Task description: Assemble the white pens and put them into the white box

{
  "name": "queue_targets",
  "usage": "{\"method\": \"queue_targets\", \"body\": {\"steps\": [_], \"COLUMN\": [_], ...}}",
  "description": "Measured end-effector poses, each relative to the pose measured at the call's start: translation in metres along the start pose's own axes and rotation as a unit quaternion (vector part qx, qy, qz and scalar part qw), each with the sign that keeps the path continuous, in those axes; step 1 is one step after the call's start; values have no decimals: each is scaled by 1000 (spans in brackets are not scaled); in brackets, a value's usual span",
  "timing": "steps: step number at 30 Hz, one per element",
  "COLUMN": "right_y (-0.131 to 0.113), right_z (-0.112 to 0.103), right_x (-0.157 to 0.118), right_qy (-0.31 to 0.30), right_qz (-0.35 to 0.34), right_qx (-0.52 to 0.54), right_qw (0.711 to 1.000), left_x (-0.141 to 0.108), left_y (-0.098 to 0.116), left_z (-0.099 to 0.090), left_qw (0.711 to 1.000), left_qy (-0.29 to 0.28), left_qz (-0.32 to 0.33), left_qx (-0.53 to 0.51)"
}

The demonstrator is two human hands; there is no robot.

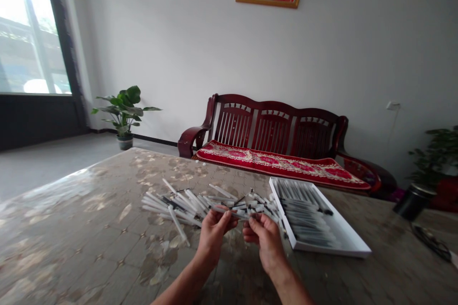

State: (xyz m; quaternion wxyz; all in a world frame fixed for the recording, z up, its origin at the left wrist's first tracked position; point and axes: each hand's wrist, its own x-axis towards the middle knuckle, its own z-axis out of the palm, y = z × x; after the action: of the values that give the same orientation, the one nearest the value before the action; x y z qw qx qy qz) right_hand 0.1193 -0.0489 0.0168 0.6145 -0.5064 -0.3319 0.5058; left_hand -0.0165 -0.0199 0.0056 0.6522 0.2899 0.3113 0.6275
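Note:
Between my two hands a pen (236, 214) with a clear barrel is held level above the table. My left hand (215, 228) pinches one end of it, thumb on top. The fingers of my right hand (263, 231) are closed on the other end; the exact part they grip is too small to make out. Just beyond my hands lies a loose heap of pen parts (189, 202), whitish tubes mixed with dark pieces. To the right of my right hand a white box (348, 243) holds rows of pens (307, 224) with dark ends.
The table (89, 248) has a patterned cover. Behind it stands a dark red wooden bench (272, 128) with a red floral cover (272, 159). A black container (415, 200) and a dark cable (431, 240) are at the far right. A potted plant (125, 109) stands at the left.

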Motion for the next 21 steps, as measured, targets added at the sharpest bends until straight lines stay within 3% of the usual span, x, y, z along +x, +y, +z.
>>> {"method": "queue_targets", "body": {"steps": [3,6,9,12,14,16,21], "right_y": [-2,-6,-16,-28,-35,-39,-47], "right_z": [-2,-7,-8,-3,-1,-2,-35], "right_x": [1,5,7,2,-1,2,40], "right_qy": [-4,-51,-80,-93,-117,-130,-80], "right_qz": [51,29,-127,-254,-250,-215,-173], "right_qx": [16,-44,-197,-347,-402,-432,-436], "right_qw": [999,997,969,898,873,866,879], "left_x": [0,2,3,4,4,4,5], "left_y": [1,0,-3,-5,-6,-6,-8], "left_z": [-1,-2,-2,-2,-2,-2,1], "left_qw": [998,997,999,999,999,998,993], "left_qy": [-20,-15,4,1,-9,-14,-20], "left_qz": [47,55,27,7,0,-8,-38], "left_qx": [39,43,31,31,42,62,108]}}
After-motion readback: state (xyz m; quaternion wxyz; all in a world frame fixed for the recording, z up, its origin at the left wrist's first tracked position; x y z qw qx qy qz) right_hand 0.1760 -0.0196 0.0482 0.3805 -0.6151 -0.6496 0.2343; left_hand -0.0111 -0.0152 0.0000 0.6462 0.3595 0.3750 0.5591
